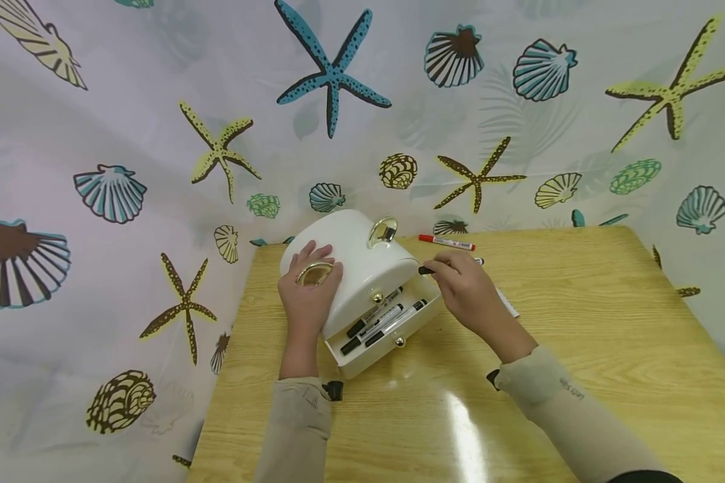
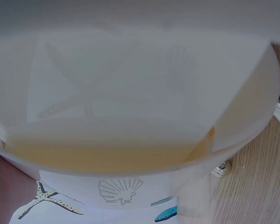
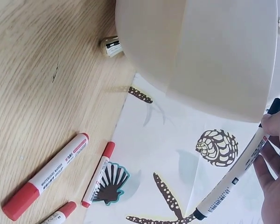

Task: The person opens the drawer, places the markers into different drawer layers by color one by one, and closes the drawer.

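A white rounded box [image 1: 356, 248] with gold ring-like fittings stands on the table, tilted in the head view. Its lower drawer [image 1: 362, 365] is pulled out, with several black-capped markers [image 1: 380, 324] lying inside. My left hand [image 1: 308, 295] rests on the box, thumb and fingers spread around one gold ring [image 1: 315, 274]. Above the drawer's right end, my right hand [image 1: 462, 285] pinches a whiteboard marker [image 3: 233, 175] near its black cap. This marker has a white barrel and a black tail end. The left wrist view shows mostly the box's glossy white surface [image 2: 130, 84].
A red marker [image 1: 447, 242] lies behind my right hand, near the table's back edge. More red markers [image 3: 53, 172] appear in the right wrist view. Beside my right wrist is a partly hidden white marker [image 1: 509, 303]. A shell-and-starfish-patterned cloth [image 1: 350, 161] hangs behind the wooden table [image 1: 580, 322].
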Motion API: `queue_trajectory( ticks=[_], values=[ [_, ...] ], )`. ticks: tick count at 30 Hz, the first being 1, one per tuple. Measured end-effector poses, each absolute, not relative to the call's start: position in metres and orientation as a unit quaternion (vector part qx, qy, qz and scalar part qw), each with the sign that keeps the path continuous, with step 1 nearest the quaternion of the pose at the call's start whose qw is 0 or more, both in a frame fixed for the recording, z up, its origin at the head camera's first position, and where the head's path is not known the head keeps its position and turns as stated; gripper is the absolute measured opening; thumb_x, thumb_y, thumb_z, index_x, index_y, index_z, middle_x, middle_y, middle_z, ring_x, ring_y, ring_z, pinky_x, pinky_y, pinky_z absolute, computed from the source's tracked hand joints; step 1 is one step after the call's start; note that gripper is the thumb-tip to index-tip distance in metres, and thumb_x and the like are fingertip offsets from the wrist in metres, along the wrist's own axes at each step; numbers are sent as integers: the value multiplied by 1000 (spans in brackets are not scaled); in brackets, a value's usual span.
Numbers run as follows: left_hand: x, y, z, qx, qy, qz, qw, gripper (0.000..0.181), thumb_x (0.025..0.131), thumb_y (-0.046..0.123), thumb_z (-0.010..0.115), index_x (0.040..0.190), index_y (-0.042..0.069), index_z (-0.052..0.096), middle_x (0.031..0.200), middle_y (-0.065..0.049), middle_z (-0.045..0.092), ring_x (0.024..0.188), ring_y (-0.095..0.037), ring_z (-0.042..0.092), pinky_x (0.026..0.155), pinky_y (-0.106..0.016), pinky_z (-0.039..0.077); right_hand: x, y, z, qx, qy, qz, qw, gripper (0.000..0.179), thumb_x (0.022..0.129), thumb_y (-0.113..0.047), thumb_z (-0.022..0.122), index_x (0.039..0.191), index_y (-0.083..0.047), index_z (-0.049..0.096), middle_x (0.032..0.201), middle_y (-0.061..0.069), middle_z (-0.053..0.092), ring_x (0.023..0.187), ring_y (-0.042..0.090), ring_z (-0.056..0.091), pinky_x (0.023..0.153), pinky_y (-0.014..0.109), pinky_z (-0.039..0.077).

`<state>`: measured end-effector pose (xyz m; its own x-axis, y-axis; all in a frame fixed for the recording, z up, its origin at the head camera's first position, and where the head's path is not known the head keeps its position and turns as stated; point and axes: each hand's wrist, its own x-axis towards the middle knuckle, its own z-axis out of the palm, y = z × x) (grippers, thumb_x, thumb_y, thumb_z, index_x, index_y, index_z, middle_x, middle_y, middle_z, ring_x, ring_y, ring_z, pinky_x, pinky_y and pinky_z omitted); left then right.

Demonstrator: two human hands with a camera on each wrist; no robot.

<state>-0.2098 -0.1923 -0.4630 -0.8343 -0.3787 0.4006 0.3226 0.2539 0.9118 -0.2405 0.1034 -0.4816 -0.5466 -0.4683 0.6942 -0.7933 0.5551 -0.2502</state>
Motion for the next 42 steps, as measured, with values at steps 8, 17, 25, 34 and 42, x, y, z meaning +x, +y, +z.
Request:
queue_trajectory(
  ticks=[8, 17, 25, 34, 42],
  values=[
    [-210, -192, -463, 22, -735, -616, 282, 14, 89, 20, 86, 98, 9, 83, 118, 2, 81, 140, -5, 58, 132, -27, 24, -231, 92, -480, 389, -828, 285, 286, 27, 91, 5, 77, 117, -1, 76, 110, 14, 71, 103, 32, 67, 86, 46, 61],
    [-210, -193, -464, 22, -735, -616, 284, 14, 88, 19, 86, 98, 10, 84, 117, 2, 81, 139, -4, 58, 131, -26, 24, -223, 79, -483, 418, -813, 294, 279, 26, 90, 8, 77, 115, -1, 76, 113, 14, 72, 106, 32, 68, 92, 47, 61],
    [-210, -192, -463, 20, -737, -612, 286, 13, 88, 18, 87, 97, 10, 83, 118, 2, 81, 139, -5, 58, 131, -27, 25, -214, 70, -484, 437, -805, 298, 269, 26, 93, 5, 75, 118, -3, 76, 117, 13, 72, 111, 32, 68, 96, 47, 60],
    [-210, -193, -462, 24, -741, -609, 282, 13, 88, 20, 87, 96, 11, 83, 119, 4, 81, 139, -4, 57, 131, -26, 24, -205, 59, -487, 463, -801, 273, 265, 34, 94, 5, 71, 123, -10, 76, 119, 12, 71, 114, 32, 68, 98, 48, 59],
    [-209, -192, -461, 25, -742, -607, 282, 13, 88, 19, 86, 96, 10, 83, 119, 4, 81, 139, -5, 58, 131, -27, 24, -199, 58, -484, 471, -796, 264, 274, 37, 91, 5, 74, 125, -11, 78, 117, 11, 72, 109, 29, 69, 90, 45, 61]
  ],
)
